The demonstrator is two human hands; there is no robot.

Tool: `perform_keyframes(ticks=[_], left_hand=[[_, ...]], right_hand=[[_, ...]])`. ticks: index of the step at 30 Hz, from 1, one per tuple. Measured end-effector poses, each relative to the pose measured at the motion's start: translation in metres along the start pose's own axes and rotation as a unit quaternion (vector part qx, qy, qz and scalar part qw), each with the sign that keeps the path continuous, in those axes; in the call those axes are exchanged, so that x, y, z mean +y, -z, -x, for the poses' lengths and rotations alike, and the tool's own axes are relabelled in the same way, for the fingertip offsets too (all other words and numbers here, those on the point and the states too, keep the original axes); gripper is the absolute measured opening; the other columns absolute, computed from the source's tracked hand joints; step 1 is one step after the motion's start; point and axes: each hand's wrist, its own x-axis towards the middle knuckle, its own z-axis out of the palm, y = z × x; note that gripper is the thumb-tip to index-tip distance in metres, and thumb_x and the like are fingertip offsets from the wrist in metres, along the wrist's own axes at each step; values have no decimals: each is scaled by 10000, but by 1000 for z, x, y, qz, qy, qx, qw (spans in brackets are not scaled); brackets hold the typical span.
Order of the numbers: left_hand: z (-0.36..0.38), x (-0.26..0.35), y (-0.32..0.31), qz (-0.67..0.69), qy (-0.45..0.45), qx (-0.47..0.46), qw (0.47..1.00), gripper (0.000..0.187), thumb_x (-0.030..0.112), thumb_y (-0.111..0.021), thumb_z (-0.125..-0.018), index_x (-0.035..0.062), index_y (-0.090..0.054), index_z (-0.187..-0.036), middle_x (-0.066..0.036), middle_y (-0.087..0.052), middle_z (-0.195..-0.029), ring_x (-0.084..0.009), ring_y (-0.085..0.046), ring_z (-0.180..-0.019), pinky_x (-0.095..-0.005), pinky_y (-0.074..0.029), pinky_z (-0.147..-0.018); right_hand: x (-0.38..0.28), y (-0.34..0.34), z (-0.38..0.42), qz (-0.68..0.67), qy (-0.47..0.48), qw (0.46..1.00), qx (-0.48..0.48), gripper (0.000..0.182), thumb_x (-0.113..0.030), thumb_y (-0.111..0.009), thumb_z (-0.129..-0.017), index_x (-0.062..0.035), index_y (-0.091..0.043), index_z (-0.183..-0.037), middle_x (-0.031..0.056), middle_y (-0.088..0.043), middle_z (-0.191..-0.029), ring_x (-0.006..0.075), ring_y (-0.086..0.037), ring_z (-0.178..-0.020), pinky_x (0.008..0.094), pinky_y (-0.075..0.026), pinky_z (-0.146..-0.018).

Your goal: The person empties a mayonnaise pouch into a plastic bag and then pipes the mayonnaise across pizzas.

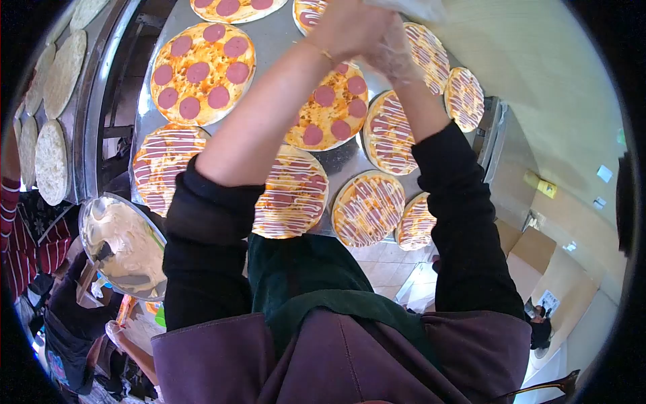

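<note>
Our left hand (346,32) and right hand (396,62) are close together at the top of the view, by a whitish plastic bag (420,8); fingers and bag are blurred and cut off, so we cannot tell how either hand grips it. The bag is over the far side of the metal table (341,159), among the pizzas. If we squeeze unevenly, it could slip or spurt onto the sausage pizza (340,111) below our wrists. Our black sleeves (212,229) reach over striped pizzas, so dropping our elbows could smear the white lines. The front pizza (291,195) sits at the near edge, just by our green apron (306,262); leaning in could nudge it off or crumple its rim
</note>
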Motion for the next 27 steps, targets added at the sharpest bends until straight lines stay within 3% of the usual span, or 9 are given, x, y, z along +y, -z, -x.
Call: perform_keyframes(ticks=[1, 3, 9, 13, 16, 18, 21, 25, 27], left_hand=[[-3, 4, -12, 43, -29, 23, 998, 221, 61, -645, -797, 39, -696, -1011, -169, -678, -1061, -368, -639, -1022, -434, -509, -881], [3, 18, -25, 194, 236, -1, 952, 214, 73, -655, -776, 48, -701, -983, -157, -674, -1057, -366, -629, -1041, -431, -507, -890], [-1, 6, 22, 47, -42, 29, 998, 148, 49, -615, -839, 43, -703, -958, -149, -680, -1012, -340, -652, -975, -413, -521, -856], [-8, 13, 84, 81, 241, -59, 965, 150, 37, -611, -857, 43, -715, -966, -139, -674, -956, -298, -647, -893, -397, -520, -791], [-18, 1, 99, 414, 423, -213, 778, 135, 34, -603, -874, 36, -720, -941, -130, -672, -938, -282, -645, -897, -387, -516, -782], [9, 10, 35, 6, -15, 32, 999, 109, 40, -626, -842, 42, -722, -894, -123, -667, -933, -289, -635, -909, -375, -508, -794], [-4, 17, -8, 136, -94, 89, 982, 113, 45, -664, -780, 55, -726, -874, -124, -666, -944, -311, -627, -933, -381, -503, -823], [3, 36, -14, 271, 186, 69, 942, 129, 51, -690, -731, 72, -733, -851, -104, -674, -958, -322, -626, -947, -387, -500, -844], [-1, 21, 12, 92, -82, 72, 990, 118, 43, -657, -810, 56, -715, -912, -97, -669, -942, -277, -629, -919, -374, -498, -811]], right_hand=[[-2, 1, -2, 11, 8, 1000, -2, 628, -218, -879, -815, -62, -540, -1320, 44, -620, -1230, 123, -587, -1078, 293, -514, -878], [-6, 1, -3, 31, 22, 999, -5, 629, -217, -876, -819, -63, -536, -1325, 47, -615, -1238, 125, -585, -1087, 295, -515, -883], [-7, -6, -4, 66, 71, 995, -1, 633, -211, -867, -831, -67, -521, -1341, 55, -601, -1264, 131, -577, -1115, 300, -516, -898], [-5, -15, -3, 81, 104, 991, 3, 636, -208, -860, -839, -69, -511, -1352, 60, -591, -1282, 134, -572, -1133, 303, -517, -908], [-8, -19, -3, 102, 127, 987, 3, 638, -205, -856, -844, -71, -504, -1360, 64, -584, -1295, 137, -568, -1147, 305, -518, -915], [-12, -18, -3, 123, 141, 982, -2, 640, -203, -853, -848, -72, -499, -1365, 66, -579, -1303, 139, -565, -1156, 306, -518, -920], [-44, 5, 29, -62, -123, 988, 71, 549, -145, -897, -768, -60, -645, -1248, 81, -698, -1233, 183, -667, -1116, 334, -530, -959], [-38, 18, 34, 166, 89, 982, 14, 522, -143, -883, -775, -58, -655, -1237, 84, -702, -1230, 177, -667, -1116, 334, -532, -946], [-32, 16, 27, 157, 109, 981, -34, 522, -140, -882, -775, -59, -653, -1238, 82, -703, -1226, 175, -668, -1109, 334, -534, -941]])
